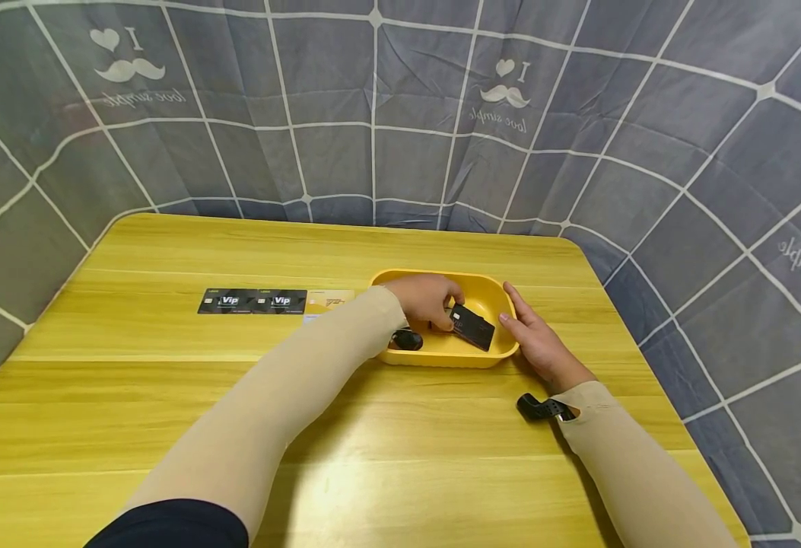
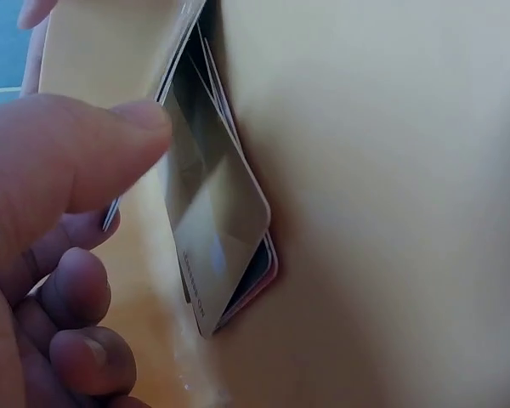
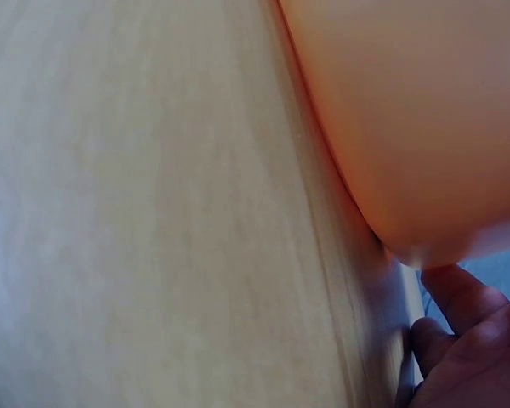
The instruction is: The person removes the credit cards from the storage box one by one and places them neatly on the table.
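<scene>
Inside a yellow plastic basin (image 1: 444, 361), my left hand (image 1: 422, 297) pinches a thin card between thumb (image 2: 140, 123) and fingers; in the left wrist view that card shows nearly edge-on. Beside it, several more cards (image 2: 225, 212) lie overlapped in a loose pile. A black card (image 1: 472, 327) with a chip lies tilted in the basin near the fingertips. My right hand (image 1: 544, 346) grips the basin's right end, thumb at the rim and fingers along the outside. In the right wrist view, its fingers (image 3: 463, 297) touch the basin's outer wall (image 3: 425, 127).
Left of the basin, two black Vip cards (image 1: 227, 301) and a gold card (image 1: 328, 297) lie in a row, partly behind my left sleeve (image 1: 290, 403). The wooden table (image 1: 407, 441) ends at a grey checked cloth (image 1: 332, 91). A black strap (image 1: 544, 407) is on my right wrist.
</scene>
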The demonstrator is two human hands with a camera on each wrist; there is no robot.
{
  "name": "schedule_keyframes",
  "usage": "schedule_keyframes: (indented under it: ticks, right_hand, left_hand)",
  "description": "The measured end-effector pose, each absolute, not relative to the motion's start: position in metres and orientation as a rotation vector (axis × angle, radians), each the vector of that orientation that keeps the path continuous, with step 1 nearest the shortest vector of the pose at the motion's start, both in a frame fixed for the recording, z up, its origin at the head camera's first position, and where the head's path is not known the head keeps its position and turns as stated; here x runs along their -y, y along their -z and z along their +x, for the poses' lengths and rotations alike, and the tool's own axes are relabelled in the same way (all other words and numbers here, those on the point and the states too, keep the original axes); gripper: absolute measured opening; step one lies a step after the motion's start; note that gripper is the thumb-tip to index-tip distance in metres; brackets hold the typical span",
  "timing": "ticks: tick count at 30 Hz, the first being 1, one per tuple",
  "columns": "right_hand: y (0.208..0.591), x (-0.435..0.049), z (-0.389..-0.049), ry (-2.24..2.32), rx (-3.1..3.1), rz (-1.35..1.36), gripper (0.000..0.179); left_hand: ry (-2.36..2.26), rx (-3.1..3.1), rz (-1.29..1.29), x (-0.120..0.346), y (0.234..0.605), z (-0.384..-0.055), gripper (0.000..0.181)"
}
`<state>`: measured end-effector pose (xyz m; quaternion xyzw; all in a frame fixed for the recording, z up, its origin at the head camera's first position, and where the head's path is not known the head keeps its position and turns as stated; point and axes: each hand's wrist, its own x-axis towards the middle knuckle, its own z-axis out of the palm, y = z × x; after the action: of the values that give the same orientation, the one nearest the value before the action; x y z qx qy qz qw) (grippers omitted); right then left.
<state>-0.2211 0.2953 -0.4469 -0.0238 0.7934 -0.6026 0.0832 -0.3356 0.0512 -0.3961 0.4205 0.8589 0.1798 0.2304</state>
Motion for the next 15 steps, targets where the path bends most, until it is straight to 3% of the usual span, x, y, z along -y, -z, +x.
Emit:
schedule_keyframes:
  ticks: [15]
  right_hand:
    - [0.4455, -0.2939, -0.2203, 1.804, -2.363, -0.074, 0.072]
  left_hand:
    - [-0.546, -2.351, 1.18, -0.0444, 0.3888, -0.3333, 0.055]
